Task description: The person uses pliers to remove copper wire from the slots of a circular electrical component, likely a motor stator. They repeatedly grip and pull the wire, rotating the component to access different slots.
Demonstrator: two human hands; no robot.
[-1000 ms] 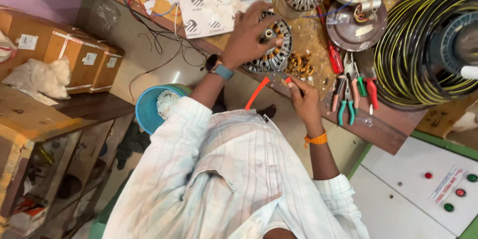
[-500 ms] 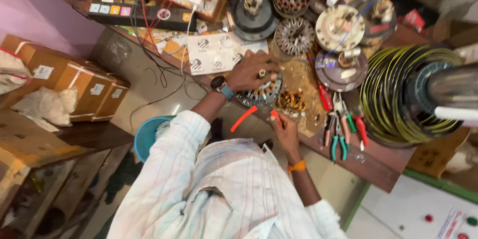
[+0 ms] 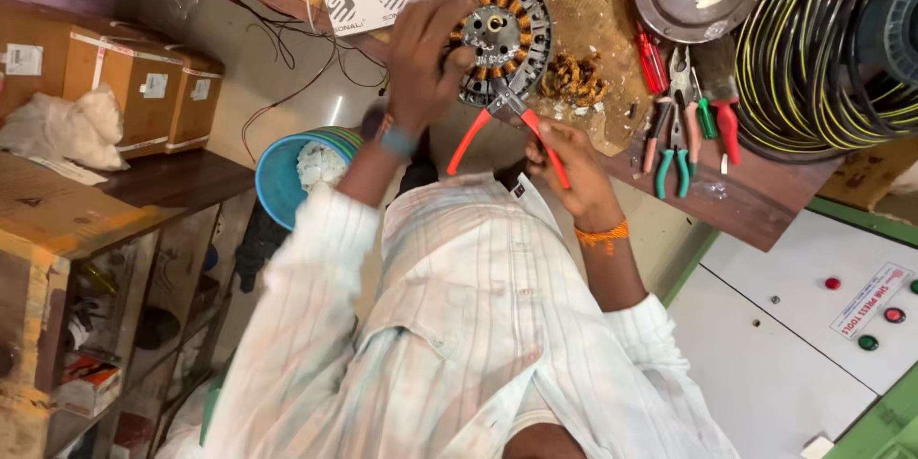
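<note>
Gripping: left hand (image 3: 426,57) wraps over the motor stator (image 3: 502,33), fingers spread across its left rim, closed on it; blurred, so exact finger placement can't be told.
Left arm: forearm runs up from the striped sleeve, wristband just below the hand, wrist bent over the stator.
Right hand: right hand (image 3: 564,158) curled shut round one orange handle of the pliers (image 3: 507,115); the other handle sticks out free to the left.
Right arm: comes up close beside the torso, orange thread on the wrist.
Pliers: handles spread into a V, nose up at the stator's lower edge, touching the copper windings.
Stator: sits at the near edge of the desk (image 3: 755,201), tilted toward the person, partly over the edge.
Edges: desk edge runs diagonally just behind the right hand; blue bucket (image 3: 282,172) below, left of the left arm.
Room: spare pliers & screwdrivers (image 3: 688,120) lie right of the hand, cable coil (image 3: 822,48) beyond; copper scrap pile (image 3: 574,76) just beside the stator.
</note>
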